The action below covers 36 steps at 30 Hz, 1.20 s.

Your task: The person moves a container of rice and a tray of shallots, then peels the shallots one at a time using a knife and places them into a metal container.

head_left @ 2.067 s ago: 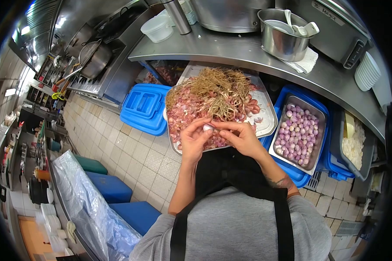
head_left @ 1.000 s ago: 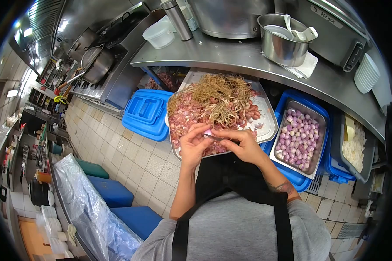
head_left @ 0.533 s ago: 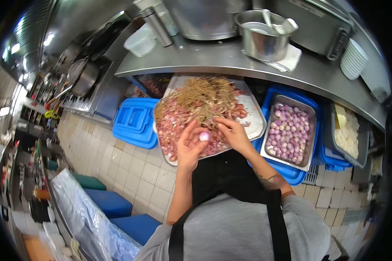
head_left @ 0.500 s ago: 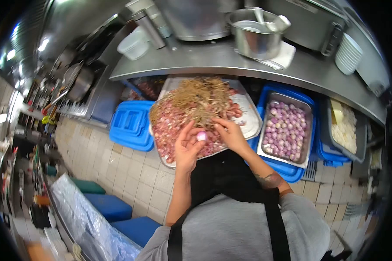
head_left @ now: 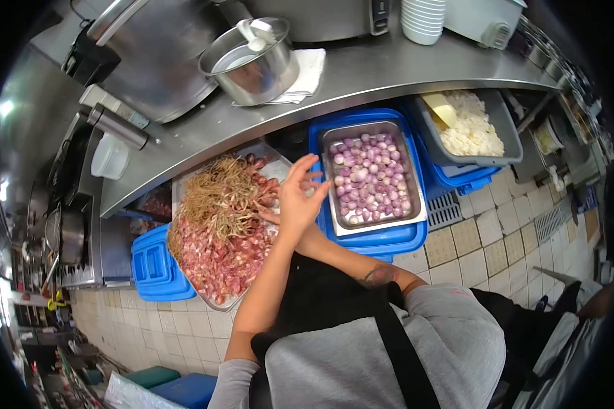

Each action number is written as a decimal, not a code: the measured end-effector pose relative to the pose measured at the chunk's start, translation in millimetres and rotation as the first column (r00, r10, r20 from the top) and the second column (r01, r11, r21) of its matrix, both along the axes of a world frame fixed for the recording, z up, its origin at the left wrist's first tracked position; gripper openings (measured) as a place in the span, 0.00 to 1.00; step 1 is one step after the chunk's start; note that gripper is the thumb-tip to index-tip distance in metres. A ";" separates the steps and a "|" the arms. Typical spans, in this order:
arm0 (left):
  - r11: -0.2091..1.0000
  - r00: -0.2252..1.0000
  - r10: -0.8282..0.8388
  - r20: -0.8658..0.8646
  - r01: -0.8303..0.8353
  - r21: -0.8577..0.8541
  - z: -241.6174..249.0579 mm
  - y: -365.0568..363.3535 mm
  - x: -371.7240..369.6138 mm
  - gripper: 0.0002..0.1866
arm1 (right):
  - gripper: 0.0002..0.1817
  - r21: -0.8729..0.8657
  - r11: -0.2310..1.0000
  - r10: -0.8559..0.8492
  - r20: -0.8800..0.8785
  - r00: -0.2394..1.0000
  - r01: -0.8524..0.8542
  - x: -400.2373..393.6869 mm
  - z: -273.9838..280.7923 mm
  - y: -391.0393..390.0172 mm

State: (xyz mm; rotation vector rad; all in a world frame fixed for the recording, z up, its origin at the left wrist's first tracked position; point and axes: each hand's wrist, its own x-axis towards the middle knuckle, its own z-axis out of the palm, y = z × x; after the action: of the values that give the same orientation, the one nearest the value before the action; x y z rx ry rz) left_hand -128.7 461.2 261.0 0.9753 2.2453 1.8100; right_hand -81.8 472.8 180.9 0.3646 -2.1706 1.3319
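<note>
My left hand [head_left: 299, 202] is held at the left edge of a steel pan [head_left: 416, 194], fingers stretched and apart, with nothing visible in it. Peeled purple-white shallots [head_left: 370, 178] fill the pan. Crossing beneath my left wrist, my right hand [head_left: 271, 217] reaches the right side of a metal tray [head_left: 278, 168]; most of it is hidden, and only fingertips show beside unpeeled shallots [head_left: 269, 189]. On the tray lie a tangle of dry roots and stalks [head_left: 225, 194] and a heap of reddish shallot skins [head_left: 228, 262].
A steel counter [head_left: 361, 68] overhangs the tray and pan, carrying a steel pot [head_left: 252, 71] and stacked white bowls [head_left: 423, 19]. Blue lidded bins [head_left: 160, 262] stand below. At right, a grey tub [head_left: 512, 140] holds a white crumbly food [head_left: 471, 126] and a yellow scoop [head_left: 441, 109].
My left hand has swung right from over the tray to the steel pan, and the peeled shallot no longer shows in it. My right hand is now beneath my left wrist. The view has turned right.
</note>
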 end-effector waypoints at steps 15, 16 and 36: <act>0.727 0.784 0.483 -0.390 -0.607 -0.320 -0.7 -202.1 -135.7 0.18 | 0.20 -0.421 0.898 0.136 0.541 0.830 0.127 -11.4 -3.4 17.9; 0.725 0.778 0.524 -0.347 -0.621 -0.297 -3.1 -217.2 -151.3 0.15 | 0.20 -0.402 0.908 0.136 0.550 0.824 0.118 -11.7 -1.4 19.1; 0.861 0.857 0.232 -0.461 -0.401 -0.313 38.2 -156.7 -120.4 0.20 | 0.20 -0.512 0.841 0.124 0.495 0.860 0.174 -8.8 4.3 14.2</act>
State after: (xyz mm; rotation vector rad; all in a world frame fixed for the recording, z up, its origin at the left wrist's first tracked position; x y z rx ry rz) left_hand -249.0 304.5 299.2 1.0090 3.0421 1.2144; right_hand -90.6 487.0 185.3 -0.2850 -2.0313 2.1367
